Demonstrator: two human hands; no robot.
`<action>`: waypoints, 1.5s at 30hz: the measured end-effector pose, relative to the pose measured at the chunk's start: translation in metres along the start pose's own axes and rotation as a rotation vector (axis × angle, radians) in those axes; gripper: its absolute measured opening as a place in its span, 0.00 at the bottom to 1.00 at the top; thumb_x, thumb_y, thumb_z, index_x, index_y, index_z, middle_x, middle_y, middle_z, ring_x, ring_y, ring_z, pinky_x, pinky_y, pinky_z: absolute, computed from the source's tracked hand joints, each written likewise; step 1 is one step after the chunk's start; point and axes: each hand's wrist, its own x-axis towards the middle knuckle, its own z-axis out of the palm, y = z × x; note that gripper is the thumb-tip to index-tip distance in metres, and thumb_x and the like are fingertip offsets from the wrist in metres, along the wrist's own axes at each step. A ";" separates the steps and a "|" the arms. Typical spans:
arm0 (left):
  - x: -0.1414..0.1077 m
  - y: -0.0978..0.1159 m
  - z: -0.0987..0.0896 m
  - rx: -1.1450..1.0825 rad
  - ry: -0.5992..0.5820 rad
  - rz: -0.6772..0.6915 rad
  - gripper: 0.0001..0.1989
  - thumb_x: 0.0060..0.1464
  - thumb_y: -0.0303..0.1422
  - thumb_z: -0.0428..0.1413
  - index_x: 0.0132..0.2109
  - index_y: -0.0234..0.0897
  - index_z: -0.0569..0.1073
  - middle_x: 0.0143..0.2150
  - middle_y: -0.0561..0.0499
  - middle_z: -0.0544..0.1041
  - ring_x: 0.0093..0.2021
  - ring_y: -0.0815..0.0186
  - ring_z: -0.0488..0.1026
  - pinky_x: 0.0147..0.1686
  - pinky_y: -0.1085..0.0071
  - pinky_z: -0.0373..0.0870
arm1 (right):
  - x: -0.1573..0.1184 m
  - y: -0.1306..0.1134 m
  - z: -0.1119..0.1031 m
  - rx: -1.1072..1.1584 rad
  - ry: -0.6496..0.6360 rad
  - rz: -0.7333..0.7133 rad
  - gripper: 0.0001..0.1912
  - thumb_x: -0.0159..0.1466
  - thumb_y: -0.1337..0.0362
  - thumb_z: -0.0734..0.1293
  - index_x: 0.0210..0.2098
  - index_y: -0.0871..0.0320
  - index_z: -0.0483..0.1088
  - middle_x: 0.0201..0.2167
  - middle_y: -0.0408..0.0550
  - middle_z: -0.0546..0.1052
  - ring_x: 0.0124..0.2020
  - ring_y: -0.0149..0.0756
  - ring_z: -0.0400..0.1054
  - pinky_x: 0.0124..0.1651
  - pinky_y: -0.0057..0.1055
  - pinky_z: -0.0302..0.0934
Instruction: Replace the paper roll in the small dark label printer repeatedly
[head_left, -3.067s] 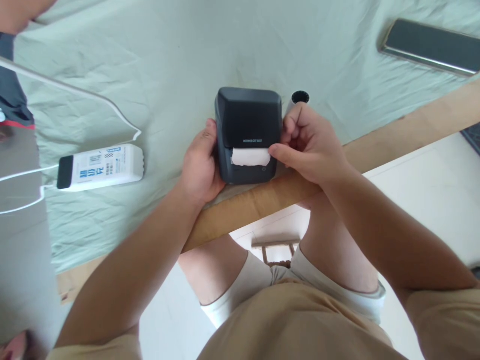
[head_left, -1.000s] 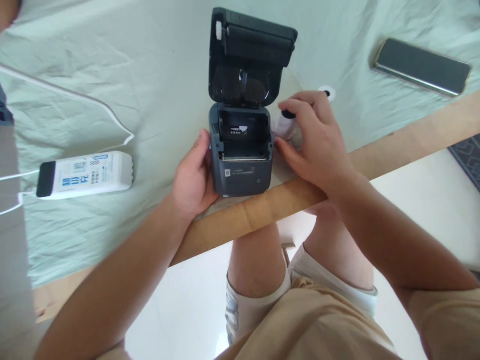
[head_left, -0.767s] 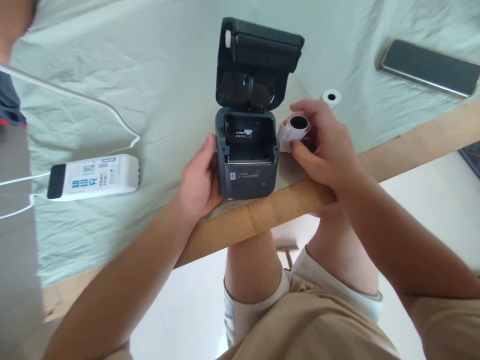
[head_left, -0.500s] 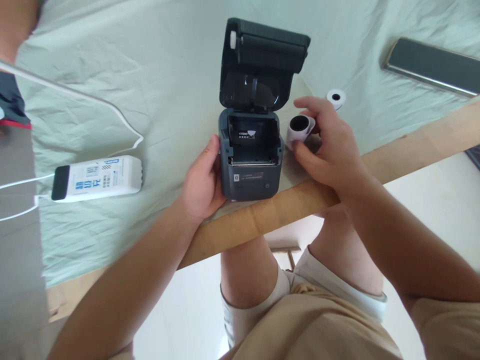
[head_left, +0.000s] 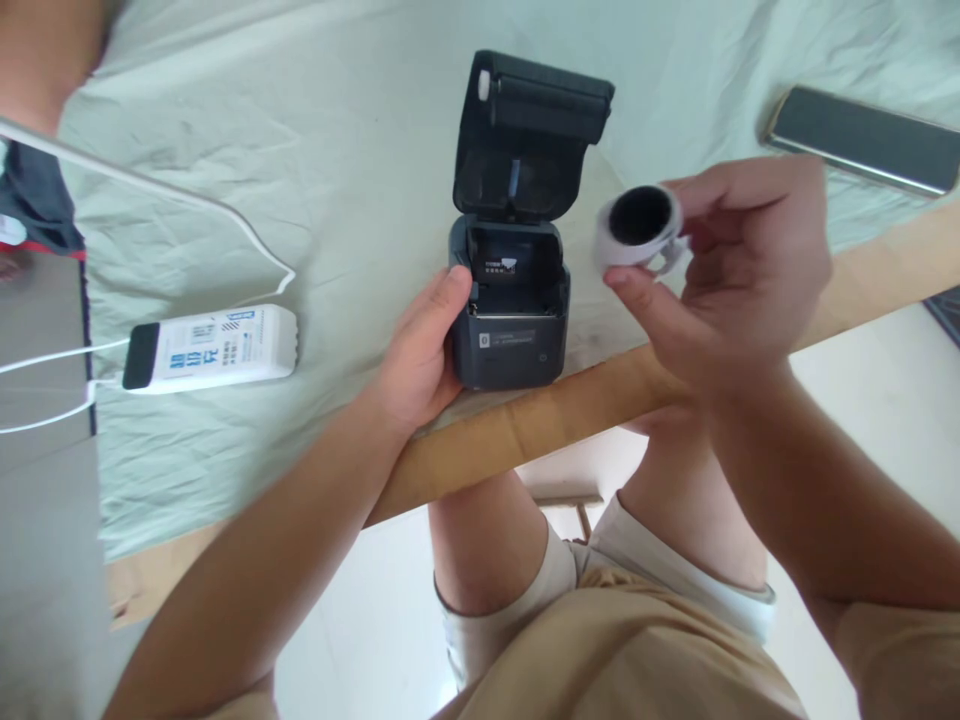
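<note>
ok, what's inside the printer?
The printer has its lid up: a dark bay with white print on its back wall, no roll visible. Left hand covers part of its left rim; the bay's floor is too dark to make out.

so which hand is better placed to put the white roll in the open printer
Likely the right hand: it holds the roll near the printer, while the left hand grips the printer's left side.

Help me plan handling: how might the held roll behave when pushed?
The roll is round, so laid on its side it would likely roll. Its wide, dark core looks hollow, suggesting lightness. The loose end curls, so it's probably floppy.
</note>
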 end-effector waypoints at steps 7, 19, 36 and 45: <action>0.001 -0.002 -0.004 -0.063 -0.031 0.014 0.12 0.61 0.42 0.64 0.45 0.39 0.78 0.50 0.48 0.86 0.66 0.47 0.77 0.59 0.56 0.81 | 0.029 -0.031 0.020 -0.201 -0.300 -0.010 0.08 0.65 0.66 0.71 0.42 0.48 0.70 0.43 0.41 0.84 0.43 0.45 0.80 0.49 0.48 0.73; -0.002 0.002 -0.003 -0.019 -0.043 0.029 0.20 0.52 0.42 0.70 0.46 0.40 0.75 0.49 0.46 0.85 0.59 0.48 0.80 0.54 0.59 0.80 | -0.001 -0.031 0.024 -0.035 -0.215 -0.230 0.03 0.70 0.61 0.69 0.38 0.48 0.73 0.40 0.41 0.84 0.43 0.43 0.80 0.46 0.45 0.68; -0.001 0.001 -0.008 0.134 0.016 0.070 0.31 0.41 0.29 0.73 0.53 0.41 0.73 0.50 0.48 0.82 0.58 0.46 0.80 0.57 0.52 0.79 | 0.012 -0.002 0.018 0.379 -0.105 0.181 0.16 0.75 0.56 0.61 0.61 0.40 0.64 0.58 0.43 0.77 0.65 0.39 0.71 0.66 0.45 0.68; -0.004 0.000 -0.003 -0.079 -0.064 0.055 0.20 0.58 0.40 0.67 0.53 0.39 0.74 0.51 0.44 0.84 0.65 0.44 0.77 0.59 0.51 0.80 | 0.001 0.019 0.037 0.355 -0.446 0.299 0.33 0.70 0.37 0.62 0.68 0.44 0.57 0.57 0.46 0.77 0.48 0.40 0.78 0.47 0.39 0.77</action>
